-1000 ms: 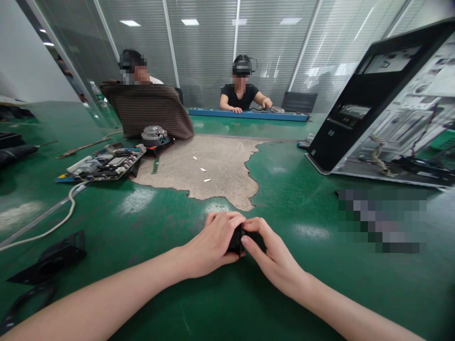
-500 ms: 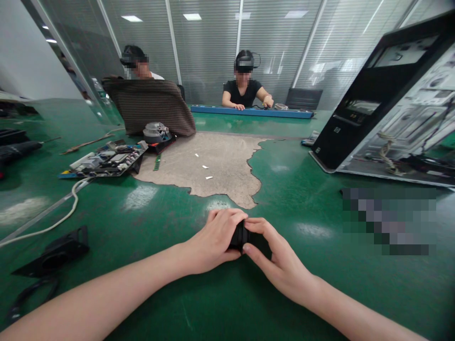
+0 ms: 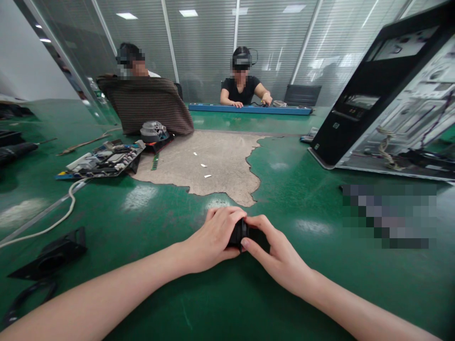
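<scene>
A small black part with ridged edges point(image 3: 239, 234) is between my two hands, low over the green tabletop point(image 3: 245, 303). My left hand point(image 3: 216, 239) wraps round it from the left and hides much of it, so its exact kind cannot be made out. With thumb and fingertips, my right hand point(image 3: 273, 246) grips its right edge.
Ahead lies a torn beige patch point(image 3: 220, 156) with paper scraps. To its left are a circuit board point(image 3: 103, 158) and a metal cooler point(image 3: 154, 131). An open computer case point(image 3: 355, 104) stands right. Black parts point(image 3: 53, 255) lie near left. Two people sit across the table.
The view has shifted very slightly. Both hands keep their grip on the black part, with almost no visible movement.
</scene>
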Motion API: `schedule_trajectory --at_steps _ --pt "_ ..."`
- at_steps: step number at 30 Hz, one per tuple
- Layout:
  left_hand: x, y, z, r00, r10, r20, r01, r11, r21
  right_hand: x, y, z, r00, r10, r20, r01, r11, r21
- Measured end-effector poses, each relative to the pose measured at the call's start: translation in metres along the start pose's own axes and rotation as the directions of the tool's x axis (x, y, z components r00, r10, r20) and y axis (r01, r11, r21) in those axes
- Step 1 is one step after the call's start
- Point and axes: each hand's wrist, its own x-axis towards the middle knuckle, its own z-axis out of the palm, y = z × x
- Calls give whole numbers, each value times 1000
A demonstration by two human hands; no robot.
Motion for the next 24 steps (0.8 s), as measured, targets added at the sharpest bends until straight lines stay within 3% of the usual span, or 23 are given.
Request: schedule_trajectory --at_steps 16,24 --pt "-1 -1 1 1000 22 -17 -22 1000 -8 1 0 0 1000 -2 5 2 1000 -5" --pt "0 -1 2 1000 14 -23 -14 1000 -14 -2 3 3 996 -73 -55 76 996 51"
